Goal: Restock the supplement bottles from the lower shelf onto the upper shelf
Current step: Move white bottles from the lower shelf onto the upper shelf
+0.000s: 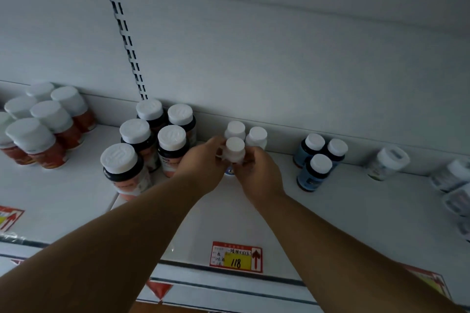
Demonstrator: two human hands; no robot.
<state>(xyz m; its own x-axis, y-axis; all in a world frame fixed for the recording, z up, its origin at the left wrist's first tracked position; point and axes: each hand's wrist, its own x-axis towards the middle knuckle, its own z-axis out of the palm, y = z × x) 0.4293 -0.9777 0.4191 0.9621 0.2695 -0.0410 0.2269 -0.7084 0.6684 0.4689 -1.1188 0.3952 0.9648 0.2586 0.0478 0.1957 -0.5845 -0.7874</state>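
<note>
Both forearms reach up from the near edge of the upper shelf (330, 211) toward a small white bottle (235, 151), which I take as the landmark. That shelf is the largest thing in view, a pale board running the full width under a plain back wall. Left of the small white bottle stand five dark bottles with white caps (150, 140), and farther left a cluster of orange bottles (43, 129). Right of it stand three blue bottles (319, 160); clear packs lie beyond them. Just behind it stand two more small white bottles (248, 133), near the back wall. A red price tag (236, 256) hangs at the shelf lip, straight below it.

The left hand (203, 161) and right hand (256, 173) both grasp the small white bottle, fingers curled round its sides. It seems to be settling as third of its group. Restocking looks partly done; how many remain below cannot be seen. Open shelf lies in front of it and toward the blue bottles.
</note>
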